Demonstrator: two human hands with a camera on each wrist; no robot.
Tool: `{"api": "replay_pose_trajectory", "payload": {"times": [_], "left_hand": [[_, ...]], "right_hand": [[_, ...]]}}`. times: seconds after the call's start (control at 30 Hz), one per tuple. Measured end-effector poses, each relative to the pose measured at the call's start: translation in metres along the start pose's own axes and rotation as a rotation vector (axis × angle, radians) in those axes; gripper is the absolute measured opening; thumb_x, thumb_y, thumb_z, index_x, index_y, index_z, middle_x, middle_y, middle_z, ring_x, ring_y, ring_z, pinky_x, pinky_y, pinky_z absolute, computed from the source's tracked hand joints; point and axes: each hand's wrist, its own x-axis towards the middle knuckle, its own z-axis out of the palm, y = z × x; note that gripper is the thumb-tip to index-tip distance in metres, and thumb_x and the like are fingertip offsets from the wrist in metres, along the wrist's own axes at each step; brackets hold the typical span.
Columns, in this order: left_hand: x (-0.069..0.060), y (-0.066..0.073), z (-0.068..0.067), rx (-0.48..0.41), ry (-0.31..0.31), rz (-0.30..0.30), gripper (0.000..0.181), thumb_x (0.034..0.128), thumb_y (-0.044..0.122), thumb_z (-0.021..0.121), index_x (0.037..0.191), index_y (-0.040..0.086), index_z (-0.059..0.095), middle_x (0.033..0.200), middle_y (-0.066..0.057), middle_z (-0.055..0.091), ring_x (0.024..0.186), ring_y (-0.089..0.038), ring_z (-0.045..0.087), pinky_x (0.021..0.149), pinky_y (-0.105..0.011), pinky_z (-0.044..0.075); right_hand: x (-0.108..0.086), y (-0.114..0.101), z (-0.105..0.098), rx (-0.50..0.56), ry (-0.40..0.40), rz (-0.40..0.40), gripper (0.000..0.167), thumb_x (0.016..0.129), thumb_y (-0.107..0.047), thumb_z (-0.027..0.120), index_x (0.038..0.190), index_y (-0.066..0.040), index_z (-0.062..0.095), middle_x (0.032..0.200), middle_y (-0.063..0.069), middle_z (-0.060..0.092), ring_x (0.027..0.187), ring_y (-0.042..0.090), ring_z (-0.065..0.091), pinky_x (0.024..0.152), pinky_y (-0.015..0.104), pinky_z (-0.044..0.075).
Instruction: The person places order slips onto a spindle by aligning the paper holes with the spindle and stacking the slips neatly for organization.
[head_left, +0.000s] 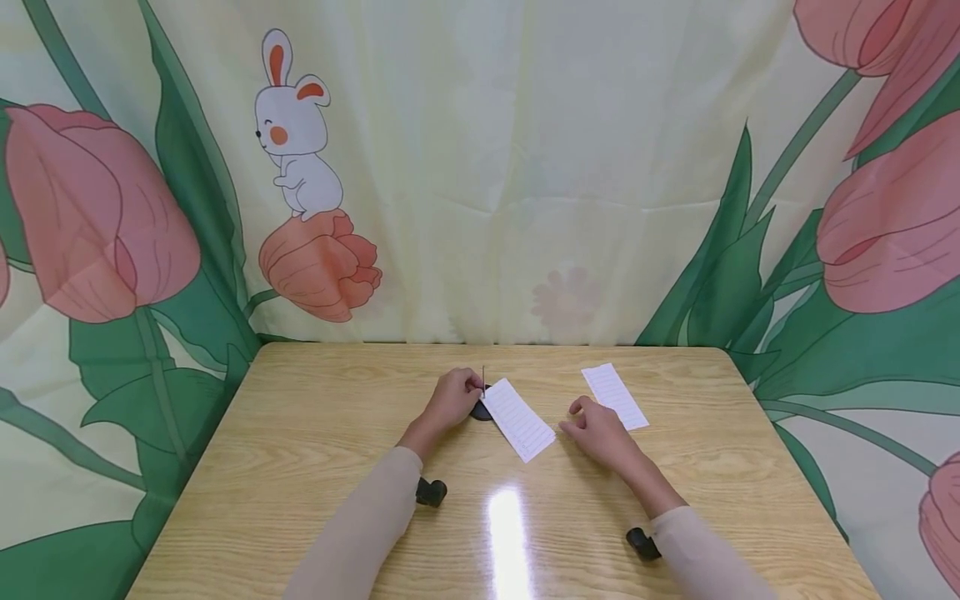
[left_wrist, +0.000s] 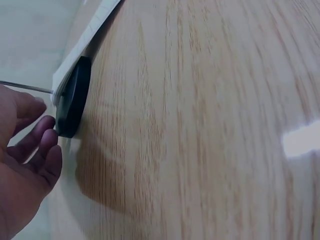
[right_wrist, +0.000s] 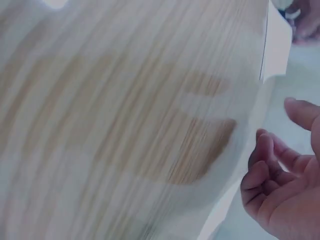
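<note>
A bill spike has a round black base [head_left: 481,412] and a thin upright metal rod [head_left: 483,380]. Lined white paper slips [head_left: 519,422] lie with one corner at the rod, low over the base, and stretch toward the near right. My left hand [head_left: 453,400] is beside the rod and that corner; in the left wrist view its thumb and loosely bent fingers stand apart with nothing seen between them. To the right of these slips, my right hand [head_left: 597,433] hovers near their far end, fingers loosely bent and holding nothing. Another lined paper slip [head_left: 617,395] lies behind it.
The wood-grain table [head_left: 322,450] ends at a patterned curtain [head_left: 465,208] with tulips and a rabbit. Black wrist devices [head_left: 431,492] sit at both sleeves. A bright light reflection shows on the near middle of the tabletop.
</note>
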Motion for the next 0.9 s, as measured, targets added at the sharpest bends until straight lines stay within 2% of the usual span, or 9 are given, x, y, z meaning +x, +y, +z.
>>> {"api": "replay_pose_trajectory", "payload": {"times": [0.17, 0.27, 0.37, 0.5, 0.57, 0.77, 0.9], "left_hand": [[-0.003, 0.000, -0.002, 0.019, -0.002, 0.014, 0.013, 0.0974, 0.005, 0.068, 0.110, 0.004, 0.070, 0.108, -0.010, 0.065, 0.092, -0.019, 0.057, 0.084, -0.034, 0.052], [-0.005, 0.000, -0.004, 0.012, -0.019, 0.011, 0.024, 0.0969, 0.008, 0.070, 0.121, 0.004, 0.068, 0.118, -0.011, 0.064, 0.096, -0.023, 0.057, 0.088, -0.038, 0.053], [-0.008, -0.001, -0.006, 0.027, -0.046, 0.017, 0.036, 0.0961, 0.010, 0.072, 0.131, 0.005, 0.065, 0.130, -0.013, 0.062, 0.109, -0.026, 0.059, 0.098, -0.042, 0.053], [-0.011, -0.003, -0.009, 0.065, -0.082, 0.033, 0.048, 0.0939, 0.013, 0.076, 0.139, 0.006, 0.061, 0.141, -0.013, 0.058, 0.130, -0.029, 0.055, 0.111, -0.046, 0.046], [-0.012, -0.005, -0.009, 0.076, -0.094, 0.041, 0.054, 0.0920, 0.015, 0.078, 0.141, 0.006, 0.060, 0.144, -0.013, 0.056, 0.134, -0.030, 0.052, 0.113, -0.047, 0.044], [-0.015, -0.011, -0.007, 0.120, -0.100, 0.075, 0.066, 0.0847, 0.017, 0.086, 0.143, 0.006, 0.058, 0.148, -0.016, 0.053, 0.138, -0.035, 0.049, 0.114, -0.048, 0.043], [-0.017, -0.013, -0.004, 0.147, -0.092, 0.072, 0.069, 0.0834, 0.018, 0.087, 0.144, 0.008, 0.058, 0.148, -0.016, 0.052, 0.136, -0.035, 0.049, 0.112, -0.048, 0.045]], "right_hand": [[-0.003, 0.022, -0.018, -0.028, 0.080, -0.016, 0.037, 0.097, -0.025, 0.071, 0.116, 0.005, 0.062, 0.102, 0.017, 0.066, 0.093, 0.029, 0.063, 0.085, 0.047, 0.052], [-0.006, 0.035, -0.030, -0.053, 0.099, 0.019, 0.044, 0.099, -0.025, 0.069, 0.124, 0.010, 0.059, 0.116, 0.026, 0.060, 0.105, 0.038, 0.060, 0.092, 0.054, 0.050], [-0.007, 0.048, -0.043, -0.077, 0.104, 0.064, 0.053, 0.101, -0.028, 0.066, 0.133, 0.014, 0.054, 0.126, 0.032, 0.055, 0.115, 0.045, 0.054, 0.098, 0.059, 0.046], [-0.007, 0.063, -0.056, -0.101, 0.107, 0.090, 0.062, 0.101, -0.030, 0.065, 0.138, 0.017, 0.048, 0.129, 0.036, 0.053, 0.119, 0.050, 0.050, 0.102, 0.062, 0.043], [-0.005, 0.071, -0.059, -0.104, 0.103, 0.096, 0.064, 0.101, -0.031, 0.066, 0.138, 0.018, 0.047, 0.128, 0.037, 0.053, 0.118, 0.051, 0.051, 0.101, 0.063, 0.043], [-0.003, 0.080, -0.059, -0.104, 0.083, 0.112, 0.067, 0.098, -0.034, 0.068, 0.135, 0.019, 0.048, 0.128, 0.038, 0.053, 0.118, 0.052, 0.050, 0.101, 0.063, 0.043], [0.000, 0.081, -0.055, -0.118, 0.079, 0.129, 0.069, 0.096, -0.037, 0.071, 0.130, 0.018, 0.049, 0.126, 0.039, 0.050, 0.117, 0.054, 0.048, 0.101, 0.063, 0.041]]}}
